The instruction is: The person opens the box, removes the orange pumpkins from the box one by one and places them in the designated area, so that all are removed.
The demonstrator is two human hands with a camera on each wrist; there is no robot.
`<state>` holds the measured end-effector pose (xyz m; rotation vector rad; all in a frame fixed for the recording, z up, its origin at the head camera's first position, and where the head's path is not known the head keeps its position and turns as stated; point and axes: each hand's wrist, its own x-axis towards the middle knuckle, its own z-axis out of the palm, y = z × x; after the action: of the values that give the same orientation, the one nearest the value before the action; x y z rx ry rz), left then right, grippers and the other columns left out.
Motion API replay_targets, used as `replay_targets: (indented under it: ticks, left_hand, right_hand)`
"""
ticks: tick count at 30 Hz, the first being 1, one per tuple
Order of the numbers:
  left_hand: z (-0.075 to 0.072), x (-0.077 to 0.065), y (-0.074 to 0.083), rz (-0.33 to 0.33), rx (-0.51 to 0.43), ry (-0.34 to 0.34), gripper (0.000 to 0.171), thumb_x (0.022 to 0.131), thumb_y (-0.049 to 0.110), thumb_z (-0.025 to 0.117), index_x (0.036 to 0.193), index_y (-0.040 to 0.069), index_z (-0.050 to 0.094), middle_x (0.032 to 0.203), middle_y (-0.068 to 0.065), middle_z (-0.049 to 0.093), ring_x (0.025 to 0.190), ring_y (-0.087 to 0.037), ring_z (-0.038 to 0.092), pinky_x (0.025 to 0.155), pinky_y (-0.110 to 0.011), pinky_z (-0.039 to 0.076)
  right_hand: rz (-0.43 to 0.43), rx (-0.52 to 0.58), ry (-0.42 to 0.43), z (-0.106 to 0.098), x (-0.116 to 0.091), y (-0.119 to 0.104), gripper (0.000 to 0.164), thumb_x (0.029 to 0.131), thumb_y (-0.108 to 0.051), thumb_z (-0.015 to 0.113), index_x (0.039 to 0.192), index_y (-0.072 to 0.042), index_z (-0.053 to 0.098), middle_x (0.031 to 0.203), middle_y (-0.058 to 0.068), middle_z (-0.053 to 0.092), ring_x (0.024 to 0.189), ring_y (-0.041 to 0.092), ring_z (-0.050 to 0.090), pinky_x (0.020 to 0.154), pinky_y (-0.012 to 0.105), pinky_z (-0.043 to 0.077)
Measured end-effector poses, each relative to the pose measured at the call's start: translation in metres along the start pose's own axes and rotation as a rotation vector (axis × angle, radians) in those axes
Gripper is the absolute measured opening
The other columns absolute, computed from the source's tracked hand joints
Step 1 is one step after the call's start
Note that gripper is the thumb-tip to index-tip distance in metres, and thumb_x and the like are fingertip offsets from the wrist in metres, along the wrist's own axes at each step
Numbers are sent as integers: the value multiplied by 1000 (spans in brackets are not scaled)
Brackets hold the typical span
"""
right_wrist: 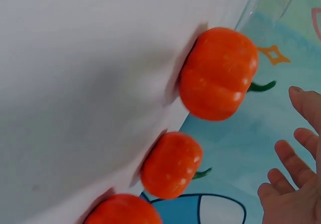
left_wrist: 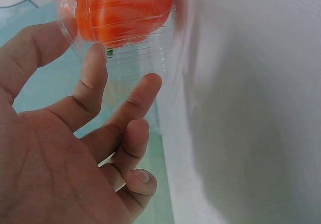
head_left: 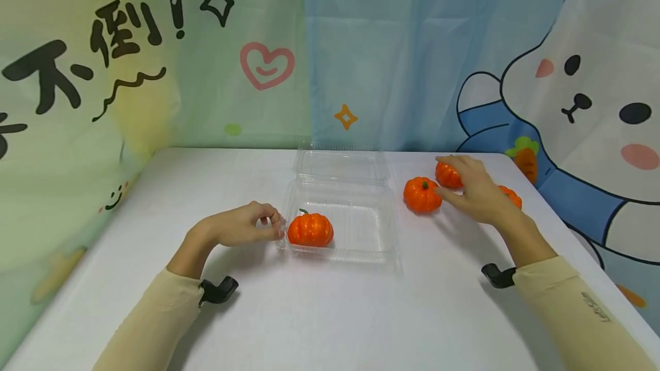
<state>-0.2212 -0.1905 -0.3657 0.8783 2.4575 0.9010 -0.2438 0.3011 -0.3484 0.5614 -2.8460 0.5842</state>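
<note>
A clear plastic clamshell box (head_left: 363,222) lies with its lid (head_left: 342,164) folded back at the middle of the table. One small orange pumpkin (head_left: 310,231) sits in its front left corner. At that corner my left hand (head_left: 241,225) pinches the rim between thumb and finger; the left wrist view shows the thumb (left_wrist: 94,76) against the plastic. My right hand (head_left: 474,190) hovers with spread fingers over three more pumpkins right of the box: a near one (head_left: 422,194), a back one (head_left: 447,175) and a partly hidden one (head_left: 511,197). It holds nothing.
The white table (head_left: 319,319) carries the box and pumpkins. Behind it hangs a printed cloth (head_left: 381,62) with cartoon figures and writing. The table's right edge runs close beyond the pumpkins. A black strap mount (head_left: 499,275) sticks out at the right wrist.
</note>
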Motion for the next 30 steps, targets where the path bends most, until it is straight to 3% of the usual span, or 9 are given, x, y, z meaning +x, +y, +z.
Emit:
replay_targets:
  ticks: [15,30]
  left_hand:
    - [0,3,1,21,-3,-10,10,98,26,62,96,18,68,103,5,69,99,-20,56,88,-38,43]
    - [1,2,2,-4,9,-20,14,97,31,61,97,18,67,107,3,68,98,-22,55,85,-38,43]
  right_hand:
    - [-48,23,-27,6,12,-22,66,95,-19,73,152,-6,44,154,24,41,143,47,30,111,71,29]
    - [-83,75,-48,14,18,-29,61,97,-21,71,151,-9,45,156,22,38,145,45,29,111,71,29]
